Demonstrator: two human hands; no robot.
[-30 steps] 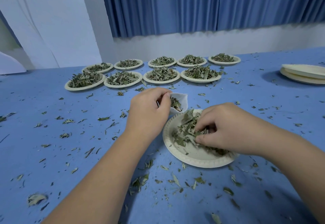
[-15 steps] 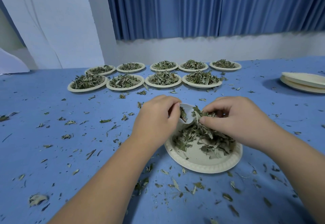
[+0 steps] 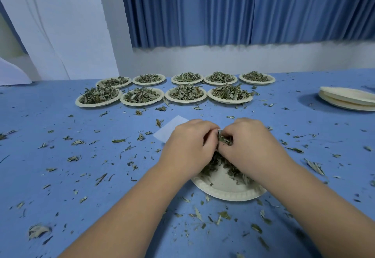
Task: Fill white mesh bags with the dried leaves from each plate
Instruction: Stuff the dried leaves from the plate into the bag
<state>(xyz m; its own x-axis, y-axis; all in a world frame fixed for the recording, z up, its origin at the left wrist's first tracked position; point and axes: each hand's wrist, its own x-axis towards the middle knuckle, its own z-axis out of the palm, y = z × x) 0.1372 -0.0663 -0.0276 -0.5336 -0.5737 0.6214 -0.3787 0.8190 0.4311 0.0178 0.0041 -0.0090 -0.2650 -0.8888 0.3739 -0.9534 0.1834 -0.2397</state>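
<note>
A paper plate (image 3: pixel 227 190) with a thin heap of dried leaves (image 3: pixel 213 166) lies on the blue table right in front of me. Both hands meet above its far edge. My left hand (image 3: pixel 188 148) has its fingers curled round the mouth of a white mesh bag (image 3: pixel 170 128), whose flat body sticks out behind the hand. My right hand (image 3: pixel 251 146) pinches a tuft of leaves (image 3: pixel 224 139) at the bag's mouth. The opening itself is hidden between the fingers.
Several plates heaped with dried leaves (image 3: pixel 140 97) stand in two rows at the back of the table. A stack of empty plates (image 3: pixel 349 99) sits at the far right. Loose leaf bits (image 3: pixel 77 142) litter the blue cloth all round.
My right hand picked a pinch of leaves off the plate and carried it up and left to the bag's mouth. The two hands now touch.
</note>
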